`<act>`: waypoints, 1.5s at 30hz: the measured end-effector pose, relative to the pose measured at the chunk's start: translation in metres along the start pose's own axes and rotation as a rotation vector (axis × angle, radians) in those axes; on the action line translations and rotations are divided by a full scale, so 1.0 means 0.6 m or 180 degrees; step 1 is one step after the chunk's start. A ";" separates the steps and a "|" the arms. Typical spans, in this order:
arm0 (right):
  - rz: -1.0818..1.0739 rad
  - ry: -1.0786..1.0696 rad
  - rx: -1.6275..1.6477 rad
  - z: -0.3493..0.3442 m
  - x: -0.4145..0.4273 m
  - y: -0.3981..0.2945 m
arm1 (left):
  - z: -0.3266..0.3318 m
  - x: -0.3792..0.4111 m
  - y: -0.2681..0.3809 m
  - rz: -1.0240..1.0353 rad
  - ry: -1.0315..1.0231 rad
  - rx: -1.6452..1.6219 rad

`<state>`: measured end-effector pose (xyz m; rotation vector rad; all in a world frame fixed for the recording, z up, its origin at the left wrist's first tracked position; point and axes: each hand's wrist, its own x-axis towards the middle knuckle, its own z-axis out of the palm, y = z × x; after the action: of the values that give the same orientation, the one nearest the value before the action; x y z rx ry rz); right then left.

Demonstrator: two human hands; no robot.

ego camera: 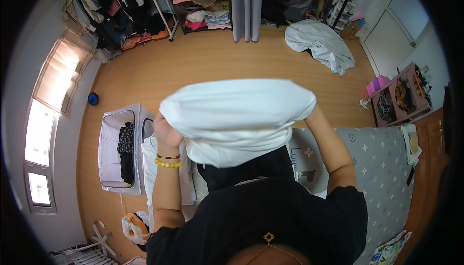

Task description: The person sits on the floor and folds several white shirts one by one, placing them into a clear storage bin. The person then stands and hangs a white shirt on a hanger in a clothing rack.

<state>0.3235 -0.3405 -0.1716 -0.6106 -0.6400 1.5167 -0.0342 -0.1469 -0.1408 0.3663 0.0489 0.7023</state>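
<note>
A white cloth garment [235, 116] is stretched between my two hands in front of my body. My left hand [166, 129] grips its left end, with a yellow bead bracelet and a thinner dark one on that wrist. At the garment's right end, my right hand [311, 114] is mostly covered by the fabric; the arm leads into the cloth there. The lower part of the garment hangs in folds over my black trousers. Other white cloth [150, 163] lies beside my left forearm.
A grey patterned bedsheet [377, 178] spreads at the right. On the floor at the left stands a white fabric storage box [137, 149] with dark clothes inside. Clothes racks [159, 7] line the far wall, and a white cloth heap [319, 43] lies near a shelf rack.
</note>
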 end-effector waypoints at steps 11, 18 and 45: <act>-0.1020 0.0362 0.1550 0.006 0.004 -0.059 | 0.076 -0.026 0.113 0.1399 0.0355 0.0672; -0.0913 0.0012 0.0880 0.094 -0.044 -0.116 | 0.135 -0.054 0.108 0.1909 -0.0540 0.1787; -0.0139 0.4180 -0.6333 -0.130 -0.062 0.132 | -0.206 -0.057 -0.073 0.1826 0.1645 0.7823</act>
<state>0.3256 -0.3775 -0.2828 -2.6216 -0.8367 -0.3373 -0.0538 -0.1611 -0.2743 2.5933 1.4290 0.9490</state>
